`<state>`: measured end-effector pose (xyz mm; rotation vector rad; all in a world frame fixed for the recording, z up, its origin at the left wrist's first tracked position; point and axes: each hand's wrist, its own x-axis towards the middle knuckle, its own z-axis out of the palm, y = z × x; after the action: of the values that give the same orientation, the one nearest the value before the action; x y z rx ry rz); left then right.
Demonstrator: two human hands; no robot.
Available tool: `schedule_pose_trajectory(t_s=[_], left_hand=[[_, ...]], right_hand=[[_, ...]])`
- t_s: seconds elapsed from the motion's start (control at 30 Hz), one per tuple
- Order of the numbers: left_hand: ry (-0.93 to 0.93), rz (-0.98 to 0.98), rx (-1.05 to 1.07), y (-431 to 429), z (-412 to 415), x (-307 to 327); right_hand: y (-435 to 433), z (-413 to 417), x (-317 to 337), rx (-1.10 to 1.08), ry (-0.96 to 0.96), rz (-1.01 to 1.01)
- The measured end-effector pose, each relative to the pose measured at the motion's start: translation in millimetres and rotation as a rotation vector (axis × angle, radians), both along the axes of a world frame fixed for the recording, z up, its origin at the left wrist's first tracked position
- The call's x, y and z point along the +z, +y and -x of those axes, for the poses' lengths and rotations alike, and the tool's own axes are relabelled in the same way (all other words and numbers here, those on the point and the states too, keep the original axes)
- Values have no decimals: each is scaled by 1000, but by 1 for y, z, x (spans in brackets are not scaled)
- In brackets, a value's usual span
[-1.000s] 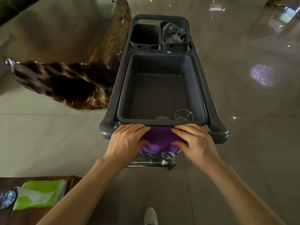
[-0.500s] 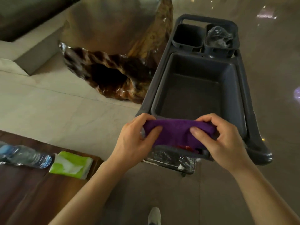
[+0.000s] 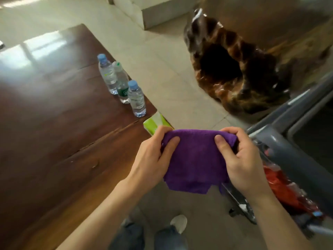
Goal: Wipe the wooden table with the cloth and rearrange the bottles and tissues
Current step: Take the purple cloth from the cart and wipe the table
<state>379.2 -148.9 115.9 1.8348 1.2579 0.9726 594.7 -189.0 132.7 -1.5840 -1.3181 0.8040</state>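
Beside a wooden table bearing three upright water bottles and a green tissue pack at its edge, a left hand and right hand pinch a purple cloth stretched between them above the floor.

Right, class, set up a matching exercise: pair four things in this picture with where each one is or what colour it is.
Things:
1. cloth
2. bottles
3. tissues
4. cart

Descriptions:
A. grey, at the right edge
B. purple, held in both hands
C. standing near the table's edge
D. green pack, partly hidden behind the left hand

Pairs: 1-B, 2-C, 3-D, 4-A
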Motion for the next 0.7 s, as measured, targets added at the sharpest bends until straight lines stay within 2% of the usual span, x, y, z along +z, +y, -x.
schedule_pose_trajectory(t_s=[0.27,0.43,0.53,0.6,0.7], left_hand=[[-54,266,369,-51,110,-72],[-216,472,595,-84,162,-117],[-283,589,648,-101,185,-138],[-299,621,704,-105,197,-150],[-229,598,753,-100,211,-165]], right_hand=[[30,119,-81,315,-169,120],[33,179,-125,480,-100,230],[34,200,-147,553,52,370],[39,211,-158,597,103,418],[50,230,-171,645,31,404]])
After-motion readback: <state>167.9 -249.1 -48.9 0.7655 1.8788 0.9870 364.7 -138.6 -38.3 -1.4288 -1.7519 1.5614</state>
